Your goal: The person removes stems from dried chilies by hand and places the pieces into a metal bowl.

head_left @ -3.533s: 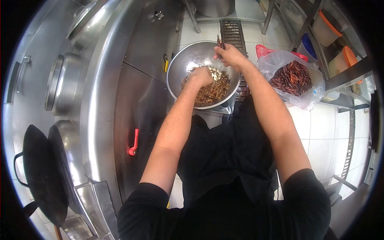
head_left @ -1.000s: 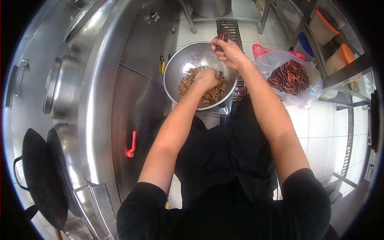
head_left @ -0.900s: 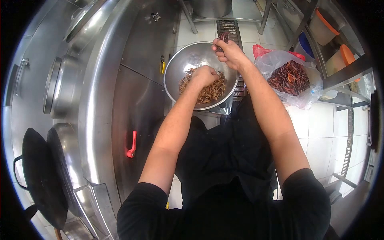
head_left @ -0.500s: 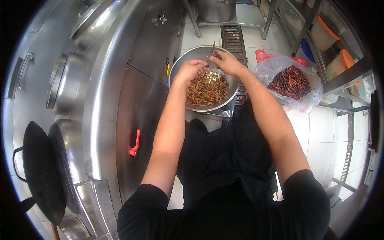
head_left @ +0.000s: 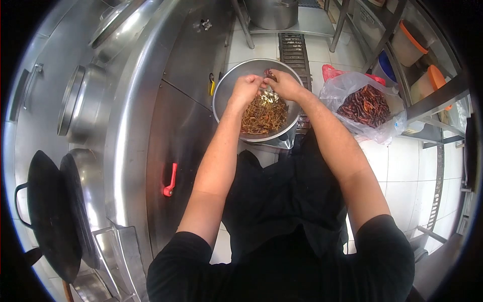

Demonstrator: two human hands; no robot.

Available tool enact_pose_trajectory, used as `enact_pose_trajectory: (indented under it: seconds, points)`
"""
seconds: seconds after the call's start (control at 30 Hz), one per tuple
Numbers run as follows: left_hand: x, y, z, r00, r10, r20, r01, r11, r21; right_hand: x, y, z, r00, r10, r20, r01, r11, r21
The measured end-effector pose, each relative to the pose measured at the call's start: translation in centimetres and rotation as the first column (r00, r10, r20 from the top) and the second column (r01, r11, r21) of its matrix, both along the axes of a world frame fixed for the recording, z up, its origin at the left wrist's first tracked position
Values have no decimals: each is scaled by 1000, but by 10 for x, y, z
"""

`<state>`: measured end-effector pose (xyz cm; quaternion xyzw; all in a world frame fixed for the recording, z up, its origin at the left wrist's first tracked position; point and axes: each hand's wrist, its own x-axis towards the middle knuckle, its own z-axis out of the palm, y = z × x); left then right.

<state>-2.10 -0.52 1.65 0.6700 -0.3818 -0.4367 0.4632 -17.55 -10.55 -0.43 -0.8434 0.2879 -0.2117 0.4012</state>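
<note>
A wide metal bowl [head_left: 225,85] stands in front of my knees, with a heap of thin brown stems [head_left: 261,118] in it. Over its far half, my left hand [head_left: 247,89] is closed, its fingertips pinched against those of my right hand; what they hold is too small to make out. My right hand [head_left: 283,85] is closed around a dark red dried chili [head_left: 270,74], partly hidden by the fingers. To the right, an open clear plastic bag [head_left: 338,89] holds many dark red dried chilies [head_left: 366,106].
A steel counter [head_left: 121,151] with a red lever [head_left: 171,180] runs along the left, with a black wok [head_left: 53,216] on it. A metal shelf [head_left: 432,103] with orange-rimmed tubs is at the right. Behind the bowl lie a floor drain grate [head_left: 294,50] and a large pot [head_left: 274,15].
My hands have come together over the bowl, the left moving slightly right. The chili that pointed up from my right hand is now lower and mostly covered by fingers.
</note>
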Motion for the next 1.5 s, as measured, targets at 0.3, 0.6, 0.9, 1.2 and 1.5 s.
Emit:
enact_pose_trajectory:
  seconds: [0.3, 0.6, 0.9, 1.2, 1.5]
  points:
    - [-5, -5, -22, 997, 20, 81, -11, 994, -110, 3, 10, 7, 995, -87, -38, 75, 966, -247]
    - [-8, -2, -12, 998, -14, -60, 11, 999, -50, 2, 6, 8, 987, -65, 147, 71, 997, -31]
    - [0, -1, -20, 703, -73, 707, -82, 980, 182, -2, 7, 22, 997, -53, 59, 66, 970, -232]
    - [2, -20, -6, 990, 8, -143, -29, 989, -144, -12, -13, 5, 997, 58, -52, -65, 986, -152]
    - [12, -18, -5, 958, 183, -220, -244, 924, -295, -7, -7, 14, 993, 119, -5, -118, 986, -120]
